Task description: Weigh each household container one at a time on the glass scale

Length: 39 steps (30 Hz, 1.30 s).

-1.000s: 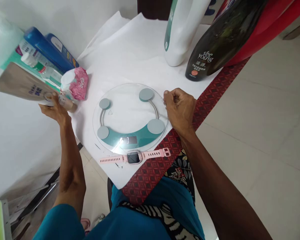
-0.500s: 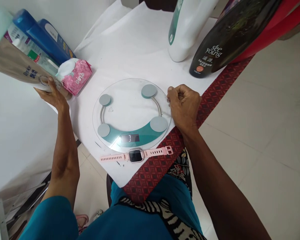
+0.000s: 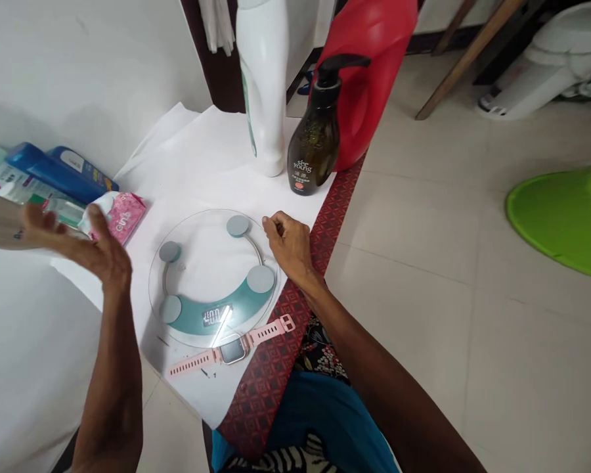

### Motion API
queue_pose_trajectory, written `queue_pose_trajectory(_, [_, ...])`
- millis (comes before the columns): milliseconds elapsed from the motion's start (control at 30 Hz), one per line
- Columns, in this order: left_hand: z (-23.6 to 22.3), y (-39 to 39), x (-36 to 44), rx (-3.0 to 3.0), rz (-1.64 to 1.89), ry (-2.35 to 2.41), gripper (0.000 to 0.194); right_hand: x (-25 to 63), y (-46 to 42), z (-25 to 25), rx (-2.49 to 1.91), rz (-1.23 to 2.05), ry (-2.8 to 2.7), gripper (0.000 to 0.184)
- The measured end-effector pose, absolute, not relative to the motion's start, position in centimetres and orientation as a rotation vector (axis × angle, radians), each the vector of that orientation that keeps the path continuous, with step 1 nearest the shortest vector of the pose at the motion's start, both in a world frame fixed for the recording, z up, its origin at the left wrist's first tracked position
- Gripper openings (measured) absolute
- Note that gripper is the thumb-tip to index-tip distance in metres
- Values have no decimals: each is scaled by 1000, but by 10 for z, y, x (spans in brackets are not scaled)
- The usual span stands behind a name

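A round glass scale (image 3: pixel 211 276) with a teal band and lit display lies on white paper (image 3: pixel 201 177). My right hand (image 3: pixel 288 246) rests at its right rim, fingers curled shut; I cannot make out anything in them. My left hand (image 3: pixel 86 246) is raised at the left, blurred, fingers spread, touching a beige pouch (image 3: pixel 0 226) that leans out of the frame's left edge. A pink smartwatch (image 3: pixel 231 349) lies flat just in front of the scale.
Blue tubes (image 3: pixel 59 172) and a pink tissue pack (image 3: pixel 121 217) lie at the left by the wall. A white bottle (image 3: pixel 263 85), dark pump bottle (image 3: pixel 315 144) and red jug (image 3: pixel 369 72) stand behind. A red patterned cloth (image 3: pixel 270 374) edges the table; a green tub (image 3: pixel 566 217) sits on the floor.
The camera has tilted up and right, showing more floor. My left hand has lifted and spread its fingers against the beige pouch. My right hand stays at the scale's rim.
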<state>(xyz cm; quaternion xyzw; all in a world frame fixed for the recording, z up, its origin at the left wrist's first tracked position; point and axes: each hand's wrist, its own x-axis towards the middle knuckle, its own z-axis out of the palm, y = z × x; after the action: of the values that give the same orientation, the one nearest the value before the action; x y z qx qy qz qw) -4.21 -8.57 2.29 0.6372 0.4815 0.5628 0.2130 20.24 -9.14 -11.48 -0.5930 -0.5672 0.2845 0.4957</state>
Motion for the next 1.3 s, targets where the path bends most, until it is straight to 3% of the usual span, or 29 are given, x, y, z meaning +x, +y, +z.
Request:
queue_pose_trajectory(233, [-12, -37, 84, 2023, 1400, 1170, 71, 203, -91, -109, -1440, 737, -1364, 34])
queue_pose_trajectory(433, [-57, 36, 160, 2141, 1367, 976, 93, 205, -91, -103, -1476, 755, -1394, 27])
queue_pose_trajectory(667, [-64, 53, 192, 2126, 1276, 1328, 79, 204, -92, -99, -1578, 806, -1461, 19])
queue_pose_trajectory(900, [-43, 14, 164, 2084, 1354, 1338, 76, 206, -93, -92, -1577, 814, -1488, 24])
queue_pose_trajectory(1233, [22, -99, 5, 2103, 1631, 1444, 62, 202, -90, -115, -1487, 713, -1409, 29])
queue_pose_trajectory(1300, [25, -116, -18, 2115, 1528, 1529, 60, 201, -89, -119, -1487, 679, -1416, 33])
